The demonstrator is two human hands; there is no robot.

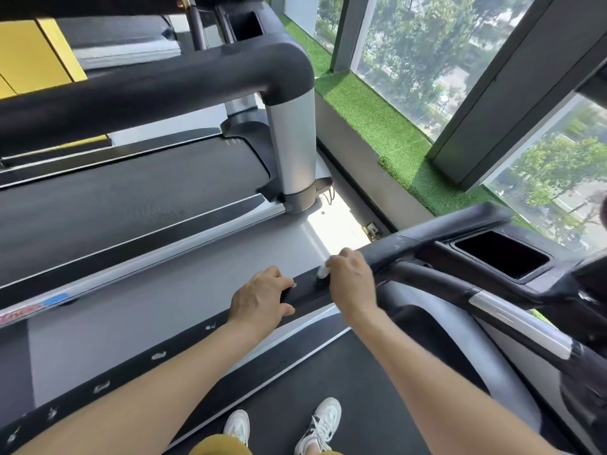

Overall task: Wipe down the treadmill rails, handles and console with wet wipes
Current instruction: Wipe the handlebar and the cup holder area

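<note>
Windows (410, 50): tall panes along the right side, set in dark grey frames, looking down on green treetops and a pale paved area.
Sill (368, 119): a strip of bright green artificial turf runs below the glass.
Floor (197, 267): smooth grey, with a patch of strong sunlight near the window.
Neighbouring treadmill (131, 192): black belt, silver upright.
Wall panels (29, 50): yellow, at upper left.
Light: bright daylight.

Bright window (427, 60) daylight, warped edges.
</note>
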